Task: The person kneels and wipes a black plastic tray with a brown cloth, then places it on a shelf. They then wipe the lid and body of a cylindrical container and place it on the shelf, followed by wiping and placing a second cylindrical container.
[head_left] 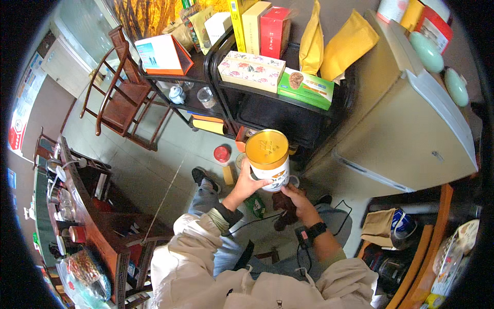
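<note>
In front of me is a white canister (278, 174) with a shiny gold lid, tilted so that the lid faces up. My left hand (248, 183) is closed around its left side, thumb across the front. At its lower right, my right hand (301, 202) grips the bottom edge, its fingers partly hidden. Just under that hand shows a dark brown thing (283, 203), whose kind I cannot make out. A dark watch is on my right wrist.
A black shelf (257, 110) ahead bears a flowered box (252, 70), a green box (305, 88) and yellow pouches. To the right stands a beige fridge (401, 134). A red round tin (222, 153) lies on the floor; a wooden chair (121, 108) stands far left.
</note>
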Tool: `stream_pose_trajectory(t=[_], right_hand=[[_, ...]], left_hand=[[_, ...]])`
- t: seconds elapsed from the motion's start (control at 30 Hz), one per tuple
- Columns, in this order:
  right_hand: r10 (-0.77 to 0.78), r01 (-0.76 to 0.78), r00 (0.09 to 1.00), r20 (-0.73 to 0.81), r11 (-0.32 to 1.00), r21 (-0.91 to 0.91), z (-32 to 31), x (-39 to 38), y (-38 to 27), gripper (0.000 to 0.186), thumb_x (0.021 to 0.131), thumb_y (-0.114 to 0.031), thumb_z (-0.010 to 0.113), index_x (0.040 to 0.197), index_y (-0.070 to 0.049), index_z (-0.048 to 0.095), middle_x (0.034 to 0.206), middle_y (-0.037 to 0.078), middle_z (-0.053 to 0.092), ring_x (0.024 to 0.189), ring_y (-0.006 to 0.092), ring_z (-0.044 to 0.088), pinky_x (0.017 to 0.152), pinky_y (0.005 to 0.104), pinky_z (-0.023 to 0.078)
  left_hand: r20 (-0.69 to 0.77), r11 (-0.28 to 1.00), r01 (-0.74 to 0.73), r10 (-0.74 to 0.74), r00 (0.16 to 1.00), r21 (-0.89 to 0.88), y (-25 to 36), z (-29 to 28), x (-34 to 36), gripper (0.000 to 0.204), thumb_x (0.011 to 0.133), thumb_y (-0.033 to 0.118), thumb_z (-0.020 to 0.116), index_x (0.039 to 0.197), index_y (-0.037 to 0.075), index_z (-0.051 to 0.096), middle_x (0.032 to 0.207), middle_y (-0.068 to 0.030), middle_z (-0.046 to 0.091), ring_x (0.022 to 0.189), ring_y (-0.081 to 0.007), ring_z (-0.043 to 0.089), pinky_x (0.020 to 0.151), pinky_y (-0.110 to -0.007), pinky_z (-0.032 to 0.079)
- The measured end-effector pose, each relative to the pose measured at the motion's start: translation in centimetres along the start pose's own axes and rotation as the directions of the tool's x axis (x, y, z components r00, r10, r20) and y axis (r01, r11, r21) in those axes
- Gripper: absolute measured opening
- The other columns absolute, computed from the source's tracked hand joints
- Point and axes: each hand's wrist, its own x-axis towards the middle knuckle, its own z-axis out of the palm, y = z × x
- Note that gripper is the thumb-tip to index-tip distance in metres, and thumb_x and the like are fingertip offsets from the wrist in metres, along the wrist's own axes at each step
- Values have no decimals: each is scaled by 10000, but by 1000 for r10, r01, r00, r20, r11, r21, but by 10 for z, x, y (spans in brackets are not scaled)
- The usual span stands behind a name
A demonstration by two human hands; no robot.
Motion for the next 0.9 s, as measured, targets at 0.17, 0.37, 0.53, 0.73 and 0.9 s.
stream_pose_trajectory(t=[0.17,0.37,0.53,0.73,0.9], right_hand=[[38,-46,978,-203,998,-36,-15,47,-8,513,924,-290,666,1355,-82,480,1242,51,592,1113,197,566,959,356,444],[32,-28,972,-233,999,21,-13,71,-44,456,927,-303,665,1308,-102,515,1179,44,615,1050,174,591,871,347,488],[-25,47,985,-174,991,125,-3,76,-76,407,929,-315,664,1270,-124,549,1138,34,631,1011,149,606,798,337,525],[165,-116,971,-174,958,261,-19,94,-85,325,925,-271,668,1209,-135,588,1064,49,670,945,183,649,754,353,549],[103,-46,981,-165,947,318,-41,78,-62,353,913,-226,678,1232,-106,583,1036,86,679,941,207,657,784,357,553]], left_hand=[[67,981,-50,38,997,186,-37,1,44,1030,601,217,914,1398,-1,299,1326,-177,432,1304,-312,397,1104,-405,310],[-17,998,43,-43,999,46,-51,25,90,1105,560,189,935,1395,-23,244,1333,-179,469,1273,-289,474,1071,-397,379],[-54,963,-87,104,993,255,-47,38,126,1050,566,231,926,1371,-22,301,1287,-193,509,1222,-320,520,1034,-405,416],[-72,966,-74,95,993,249,-47,49,151,1026,546,231,925,1346,-26,337,1240,-209,518,1178,-350,537,1006,-410,431],[-62,932,-178,207,976,315,-63,58,171,1048,524,226,929,1353,-22,338,1258,-225,483,1200,-392,493,1026,-445,404]])
